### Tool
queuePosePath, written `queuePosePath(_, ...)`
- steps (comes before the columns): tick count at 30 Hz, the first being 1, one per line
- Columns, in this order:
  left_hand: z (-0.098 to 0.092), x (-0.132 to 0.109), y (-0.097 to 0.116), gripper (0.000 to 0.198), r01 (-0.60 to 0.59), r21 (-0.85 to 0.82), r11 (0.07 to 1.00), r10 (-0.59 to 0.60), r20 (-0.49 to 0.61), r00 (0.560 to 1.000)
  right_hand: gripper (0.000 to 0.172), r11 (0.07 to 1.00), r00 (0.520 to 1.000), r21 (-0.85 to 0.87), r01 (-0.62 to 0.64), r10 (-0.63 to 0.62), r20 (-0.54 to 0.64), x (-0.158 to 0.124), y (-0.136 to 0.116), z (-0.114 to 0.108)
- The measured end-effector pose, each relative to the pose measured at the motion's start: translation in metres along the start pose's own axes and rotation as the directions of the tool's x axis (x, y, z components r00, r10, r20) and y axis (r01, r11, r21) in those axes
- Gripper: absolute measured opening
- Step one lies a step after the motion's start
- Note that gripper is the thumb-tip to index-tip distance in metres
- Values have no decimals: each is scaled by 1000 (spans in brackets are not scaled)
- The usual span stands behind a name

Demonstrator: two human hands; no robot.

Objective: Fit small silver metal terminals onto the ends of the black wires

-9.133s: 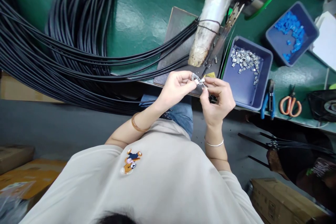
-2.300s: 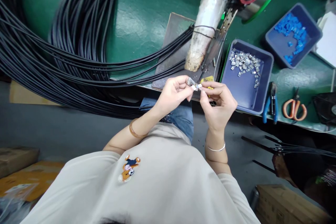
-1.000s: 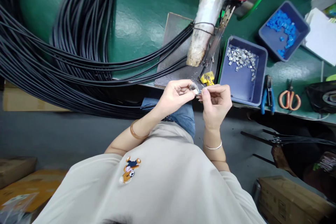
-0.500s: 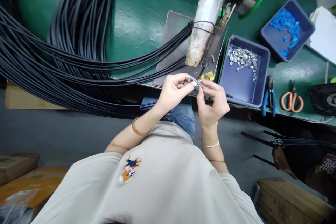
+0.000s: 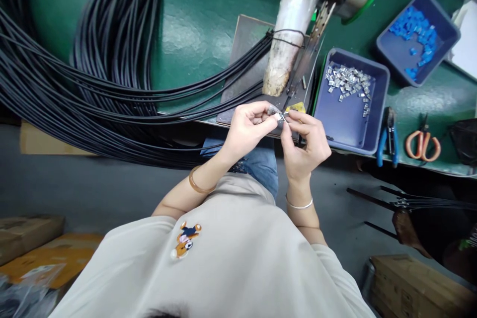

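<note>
At the bench edge, my left hand (image 5: 246,128) is closed, its thumb and forefinger pinching a small silvery metal piece (image 5: 279,116). Facing it, my right hand (image 5: 306,145) is also closed, with thumb and forefinger drawn together at the same piece. What sits between the right fingertips is too small to name. A yellow patch (image 5: 297,107) shows just beyond the right fingertips. Above both hands hangs the blunt end of a wrapped, pale post (image 5: 278,72). Black cables (image 5: 208,90) run in from the left to beside this post.
A blue-grey tray (image 5: 337,126) with several metal connector shells stands right of my hands. Behind it is another tray (image 5: 400,52) of blue plastic parts. Blue-handled pliers (image 5: 389,136) and orange-handled scissors (image 5: 422,145) lie further right. A cable bundle (image 5: 115,25) covers the left side.
My right hand has shifted slightly to the right, its fingertips still at the metal piece. My left hand keeps its pinch. Trays and tools appear a little further right as the view shifts.
</note>
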State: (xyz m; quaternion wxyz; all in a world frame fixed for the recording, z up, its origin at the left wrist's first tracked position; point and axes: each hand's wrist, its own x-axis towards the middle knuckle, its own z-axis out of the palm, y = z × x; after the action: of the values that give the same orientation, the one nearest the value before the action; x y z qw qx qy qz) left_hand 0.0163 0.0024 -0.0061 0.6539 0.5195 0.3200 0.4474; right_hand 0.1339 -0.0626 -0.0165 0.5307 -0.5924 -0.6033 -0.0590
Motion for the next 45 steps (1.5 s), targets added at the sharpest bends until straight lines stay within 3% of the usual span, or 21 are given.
queuePosePath(18,-2,0,-4,9,42,2,999,-42,27,999,15,1000,1000,15,26,-26,14,-1,0,-3)
queuePosePath(32,-1,-2,-4,7,-137,114,984,136,20,991,18,998,999,-43,44,-44,-4,3,-2,-3)
queuePosePath(42,-3,-4,-5,9,-74,109,991,70,39,997,18,997,997,-29,78,-77,19,-1,0,-3)
queuePosePath(45,-4,-7,-4,8,-38,100,994,34,45,998,14,1000,1000,15,12,-13,19,-2,-2,-6)
